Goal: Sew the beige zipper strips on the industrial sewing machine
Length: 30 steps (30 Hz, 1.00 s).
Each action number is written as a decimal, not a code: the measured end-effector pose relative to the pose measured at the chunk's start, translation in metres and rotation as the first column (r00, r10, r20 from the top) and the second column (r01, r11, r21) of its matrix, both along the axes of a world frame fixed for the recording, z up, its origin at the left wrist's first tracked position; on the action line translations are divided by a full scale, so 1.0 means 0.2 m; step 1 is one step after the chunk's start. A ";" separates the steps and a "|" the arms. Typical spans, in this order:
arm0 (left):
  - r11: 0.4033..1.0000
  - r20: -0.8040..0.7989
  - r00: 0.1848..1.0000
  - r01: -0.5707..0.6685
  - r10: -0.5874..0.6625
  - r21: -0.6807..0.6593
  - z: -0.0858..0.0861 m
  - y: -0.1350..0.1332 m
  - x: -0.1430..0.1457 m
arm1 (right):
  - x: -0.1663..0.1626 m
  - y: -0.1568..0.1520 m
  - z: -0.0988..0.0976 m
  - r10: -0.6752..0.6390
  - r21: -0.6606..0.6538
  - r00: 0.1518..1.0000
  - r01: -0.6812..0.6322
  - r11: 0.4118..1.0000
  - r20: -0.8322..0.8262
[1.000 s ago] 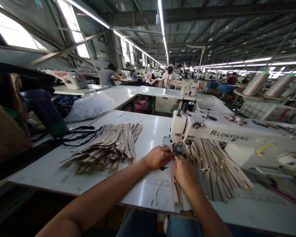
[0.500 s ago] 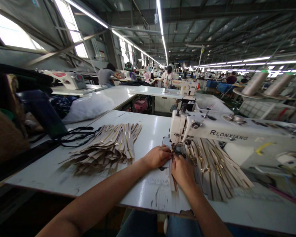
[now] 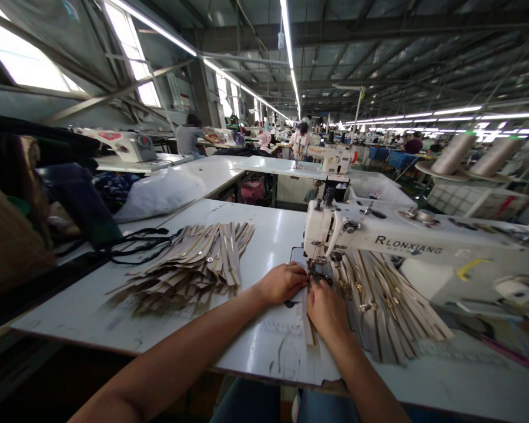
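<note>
My left hand (image 3: 284, 282) and my right hand (image 3: 327, 310) lie side by side on a narrow beige zipper strip (image 3: 309, 332) that runs under the needle of a white sewing machine (image 3: 405, 239). Both hands have their fingers pressed down on the strip at the presser foot. The strip's free end trails toward me between my wrists. A fanned pile of beige zipper strips (image 3: 194, 265) lies to the left of my left hand. Another pile of zipper strips (image 3: 390, 305) lies under the machine arm, right of my right hand.
Black cords (image 3: 134, 242) and a white plastic bag (image 3: 158, 191) lie at the far left of the white table (image 3: 92, 308). Two large thread cones (image 3: 458, 148) stand at the right. Other sewing tables, machines and seated people fill the hall behind.
The strip's trailing end has grown shorter as it fed away from me under the needle. Both hands stayed at the presser foot.
</note>
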<state>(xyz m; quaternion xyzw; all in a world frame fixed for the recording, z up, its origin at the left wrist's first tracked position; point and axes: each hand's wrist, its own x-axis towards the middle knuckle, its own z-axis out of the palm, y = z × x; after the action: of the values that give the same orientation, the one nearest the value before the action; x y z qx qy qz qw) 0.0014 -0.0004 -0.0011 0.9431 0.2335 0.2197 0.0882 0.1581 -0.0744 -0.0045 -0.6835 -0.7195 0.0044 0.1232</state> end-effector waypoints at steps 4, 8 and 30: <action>1.000 -0.002 1.000 0.005 -0.005 -0.001 0.00 0.00 0.00 | 0.00 0.00 -0.01 0.006 0.020 1.000 -0.006 1.000 0.012; 1.000 -0.009 1.000 -0.003 0.003 -0.007 0.01 -0.01 0.00 | 0.00 0.00 -0.02 -0.001 0.034 1.000 0.001 0.999 0.011; 0.871 -0.294 0.841 -0.488 0.455 -0.050 0.11 -0.28 0.03 | -0.01 -0.04 -0.02 0.255 0.058 0.945 -0.248 0.967 -0.204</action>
<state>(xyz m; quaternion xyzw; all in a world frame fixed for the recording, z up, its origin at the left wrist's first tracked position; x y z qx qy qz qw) 0.0073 -0.0555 0.0209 0.8703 0.4814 0.0877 0.0560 0.1555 -0.0820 -0.0082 -0.5798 -0.7837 0.0810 0.2076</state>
